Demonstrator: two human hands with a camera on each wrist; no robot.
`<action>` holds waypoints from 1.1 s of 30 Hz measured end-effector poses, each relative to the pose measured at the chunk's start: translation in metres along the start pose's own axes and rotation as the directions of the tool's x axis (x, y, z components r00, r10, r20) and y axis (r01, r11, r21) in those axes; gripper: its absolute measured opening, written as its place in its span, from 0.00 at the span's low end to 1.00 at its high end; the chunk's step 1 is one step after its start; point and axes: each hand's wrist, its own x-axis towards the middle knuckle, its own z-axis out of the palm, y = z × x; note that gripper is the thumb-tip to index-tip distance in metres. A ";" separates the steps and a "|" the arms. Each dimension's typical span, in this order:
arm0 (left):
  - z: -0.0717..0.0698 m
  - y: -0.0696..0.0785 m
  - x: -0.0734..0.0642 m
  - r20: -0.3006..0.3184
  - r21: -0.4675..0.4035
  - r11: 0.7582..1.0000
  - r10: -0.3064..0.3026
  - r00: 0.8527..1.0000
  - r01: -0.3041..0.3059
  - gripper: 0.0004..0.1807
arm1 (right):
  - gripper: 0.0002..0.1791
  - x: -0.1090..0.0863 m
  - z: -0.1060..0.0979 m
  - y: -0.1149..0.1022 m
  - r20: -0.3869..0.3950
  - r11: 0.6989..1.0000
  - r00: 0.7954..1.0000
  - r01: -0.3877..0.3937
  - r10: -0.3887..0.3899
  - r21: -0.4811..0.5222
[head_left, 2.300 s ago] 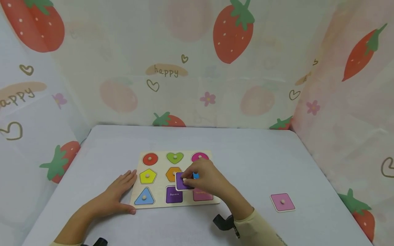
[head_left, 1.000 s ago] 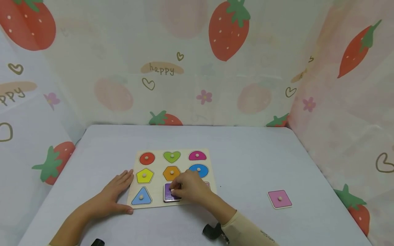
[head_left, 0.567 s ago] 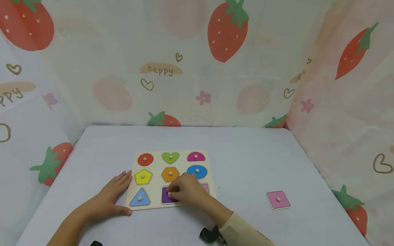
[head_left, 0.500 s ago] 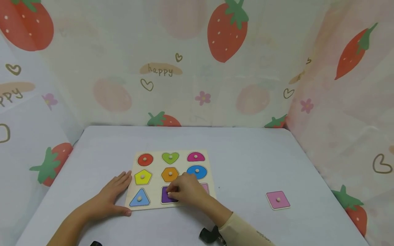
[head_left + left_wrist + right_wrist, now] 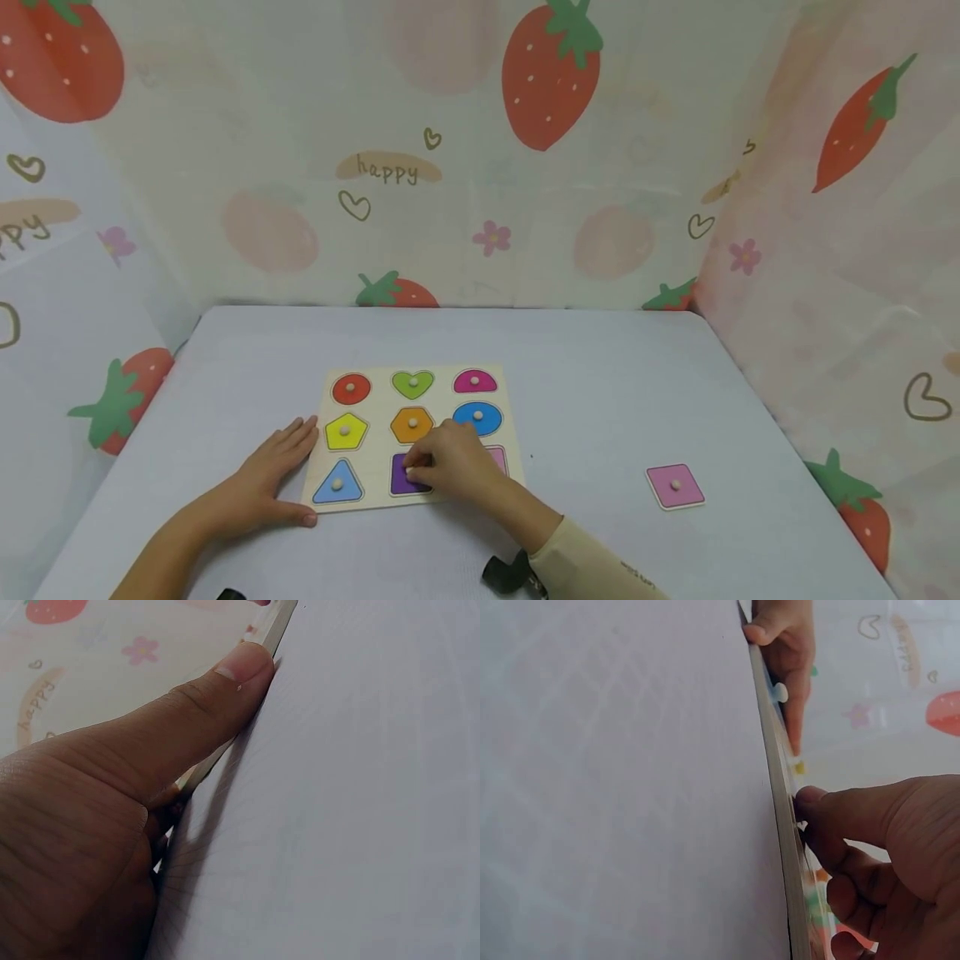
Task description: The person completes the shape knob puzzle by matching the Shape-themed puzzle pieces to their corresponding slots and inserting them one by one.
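A wooden knob puzzle board [image 5: 378, 433] lies on the white table, with coloured shapes in three rows. My right hand [image 5: 461, 462] pinches the small knob of the purple square puzzle piece [image 5: 398, 483], which sits flat in the middle of the front row. That hand covers part of the square and most of the pink place beside it. With fingers extended, my left hand [image 5: 273, 479] rests against the board's left edge. In the left wrist view its thumb [image 5: 202, 705] lies along the edge. A loose pink puzzle piece [image 5: 686, 493] with a knob lies apart, to the right.
Red circle [image 5: 360, 396], green heart [image 5: 402, 382] and other knobbed shapes fill the board around the purple square. Strawberry-print cloth [image 5: 420, 233] walls the table [image 5: 600, 392] at the back and sides. Black wrist-camera mounts [image 5: 502, 575] show below the hands.
My right hand has brought the purple square down from above the board into the front-row middle recess, and it has gone from tilted to flat. My left hand keeps its place.
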 end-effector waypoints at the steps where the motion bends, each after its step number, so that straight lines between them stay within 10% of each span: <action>1: 0.000 0.000 -0.001 0.000 -0.004 1.000 0.003 1.000 -0.003 0.70 | 0.05 0.000 0.000 -0.001 -0.002 1.000 1.000 -0.002 0.002 0.000; 22: 0.001 -0.003 0.003 -0.002 -0.009 1.000 0.012 1.000 -0.012 0.70 | 0.15 -0.007 -0.015 -0.013 0.077 0.997 0.994 -0.075 0.077 -0.025; 33: 0.001 -0.002 0.000 0.005 -0.002 1.000 -0.004 1.000 0.004 0.70 | 0.16 -0.020 -0.036 0.005 0.029 0.996 0.997 0.068 -0.066 -0.060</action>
